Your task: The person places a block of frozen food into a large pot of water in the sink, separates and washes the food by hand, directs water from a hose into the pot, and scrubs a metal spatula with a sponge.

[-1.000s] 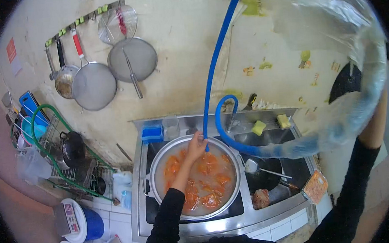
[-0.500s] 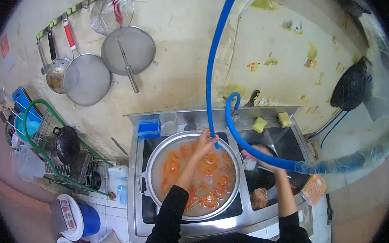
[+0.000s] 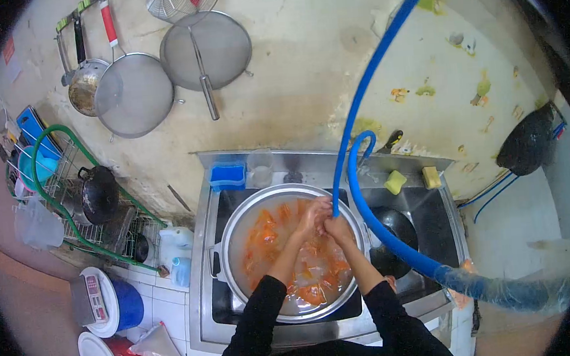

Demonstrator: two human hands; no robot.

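Observation:
A wide metal pot [image 3: 227, 248] on the sink holds cloudy water and several orange pieces [image 3: 311, 294], whose kind I cannot make out. Over its far right part my two hands meet at the lower end of a blue hose [image 3: 344, 154]. My left hand [image 3: 313, 219] is closed, its fingertips against the hose end. Close beside it, my right hand [image 3: 339, 228] touches the left hand just below the hose end. Its fingers are partly hidden, so their grip is unclear.
A dark round pan [image 3: 404, 226] sits in the right basin. Sponges [image 3: 396, 182] and a blue container [image 3: 227, 174] stand along the sink's back ledge. A thick hose section [image 3: 491, 288] crosses at right. Strainers [image 3: 135, 96] hang on the wall; a wire rack [image 3: 113, 229] stands left.
My right hand has left the right basin and come over the pot to my left hand. The pale thing by it is out of sight. The view has shifted slightly.

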